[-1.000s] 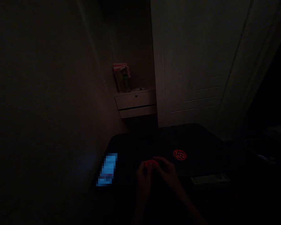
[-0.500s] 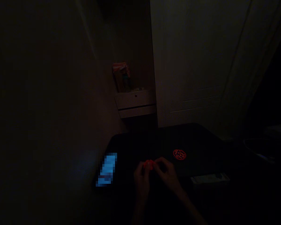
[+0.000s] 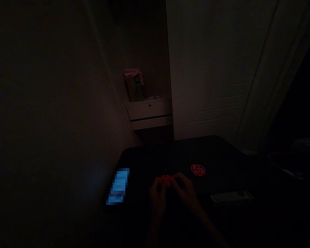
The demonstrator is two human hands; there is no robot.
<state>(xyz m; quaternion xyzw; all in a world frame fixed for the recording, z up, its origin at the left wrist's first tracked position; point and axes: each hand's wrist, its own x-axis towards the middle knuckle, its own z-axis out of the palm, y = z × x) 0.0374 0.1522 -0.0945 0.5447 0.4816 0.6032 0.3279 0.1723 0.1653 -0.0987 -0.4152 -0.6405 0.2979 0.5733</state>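
A small, glowing red-orange piece (image 3: 167, 180) sits between my two hands over the dark table (image 3: 170, 153); the dim light hides what kind of thing it is. My left hand (image 3: 157, 193) pinches it from the left, thumb and fingers close together. From the right, my right hand (image 3: 184, 187) grips it with thumb and fingertips. Beyond my right hand lies a round red disc (image 3: 198, 169) with an openwork or dotted pattern, flat on the table and touched by neither hand.
A lit, pixelated screen (image 3: 119, 186) lies at the table's left. A pale flat box (image 3: 231, 196) is at the right front. Behind stand a drawer unit (image 3: 151, 112) with a bag-like item (image 3: 133, 82) on top, and a pale panel (image 3: 209, 69). A thin cable (image 3: 276, 162) shows at right.
Both hands have shifted very slightly, still holding the red piece, and more of its right part shows between the fingers. The disc and the screen stay in place.
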